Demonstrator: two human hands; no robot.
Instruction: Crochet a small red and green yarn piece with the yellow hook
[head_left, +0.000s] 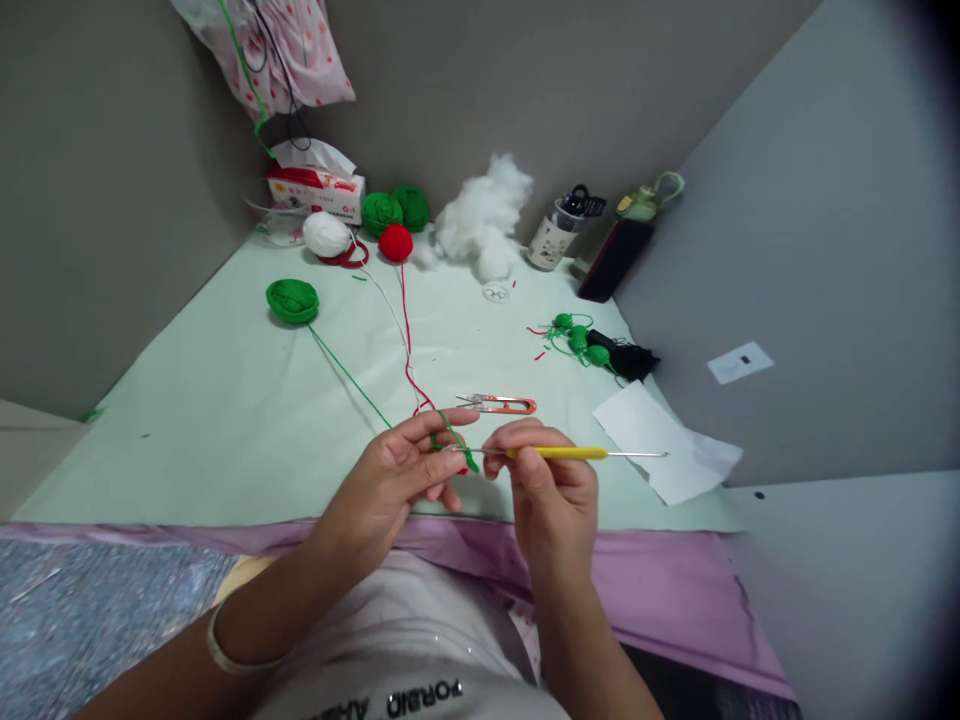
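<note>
My right hand (551, 485) grips a crochet hook (570, 453) by its yellow handle, the hook's thin metal tip pointing left. My left hand (405, 465) pinches a small piece of green crochet work (470, 460), with a bit of red just below it. The hook's tip meets this piece at the left thumb and fingertips. Green yarn crosses the raised left index finger and runs back to a green yarn ball (292, 301). Red and white strands lead from near the left hand to a red yarn ball (396, 243) and a white yarn ball (326, 235).
Orange thread snips (499, 404) lie just beyond my hands. White stuffing (484, 220), a tissue box (319, 195) and a pen cup (555, 235) line the back. A phone (616, 260), green beads with a black tassel (596, 345) and white paper (664, 445) are at right.
</note>
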